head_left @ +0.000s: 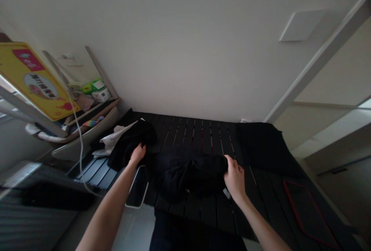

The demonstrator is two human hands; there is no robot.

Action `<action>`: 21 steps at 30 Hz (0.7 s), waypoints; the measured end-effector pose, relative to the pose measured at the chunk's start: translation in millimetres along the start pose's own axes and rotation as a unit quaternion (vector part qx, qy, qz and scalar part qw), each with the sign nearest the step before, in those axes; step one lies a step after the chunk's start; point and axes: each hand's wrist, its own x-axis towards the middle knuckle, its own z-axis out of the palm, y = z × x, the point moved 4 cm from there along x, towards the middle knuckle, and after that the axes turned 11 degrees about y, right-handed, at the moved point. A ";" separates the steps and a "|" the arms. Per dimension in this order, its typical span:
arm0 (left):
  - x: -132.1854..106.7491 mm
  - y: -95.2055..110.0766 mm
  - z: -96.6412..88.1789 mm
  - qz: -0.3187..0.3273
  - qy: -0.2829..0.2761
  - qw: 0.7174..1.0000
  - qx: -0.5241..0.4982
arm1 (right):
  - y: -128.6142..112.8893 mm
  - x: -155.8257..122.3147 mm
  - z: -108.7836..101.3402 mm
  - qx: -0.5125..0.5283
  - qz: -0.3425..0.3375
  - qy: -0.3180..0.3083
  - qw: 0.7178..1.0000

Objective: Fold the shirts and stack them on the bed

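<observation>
A black garment point(188, 171) stretches between my two hands above a dark slatted surface point(199, 127). My left hand point(138, 153) has its fingers closed on the garment's left end, close beside another dark cloth. My right hand point(235, 177) pinches the opposite end; a small white tag point(227, 193) shows just below it. The garment's middle sags in folds, and its exact kind is hard to tell in the dim light. By my left forearm lies a phone point(138, 188) with a pale edge.
At the left lie a black cloth point(131, 140) and a white cloth point(116, 139). A folded black cloth point(261, 142) lies at the right, near a red-edged flat object point(307, 208). A cart point(87, 119) holds boxes and a yellow package point(37, 81). A white cable point(81, 146) hangs down.
</observation>
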 end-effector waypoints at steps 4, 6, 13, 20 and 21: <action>-1.2 -5.0 -13.8 -0.005 -0.059 0.998 -0.012 | 1.3 -1.5 0.0 0.038 0.025 0.010 0.999; -12.2 12.1 -18.5 0.020 -0.083 0.996 -0.032 | -2.8 0.8 -3.6 0.066 0.033 0.019 0.997; -106.3 128.8 -38.8 0.266 -0.147 0.931 -0.203 | -42.9 18.1 -26.6 0.203 0.009 0.075 0.976; -173.5 189.6 -26.8 0.334 -0.174 0.910 -0.176 | -53.9 26.7 -33.2 0.286 0.019 0.115 0.951; -173.7 191.5 -26.5 0.307 -0.165 0.921 -0.172 | -51.0 27.6 -34.5 0.283 0.015 0.123 0.951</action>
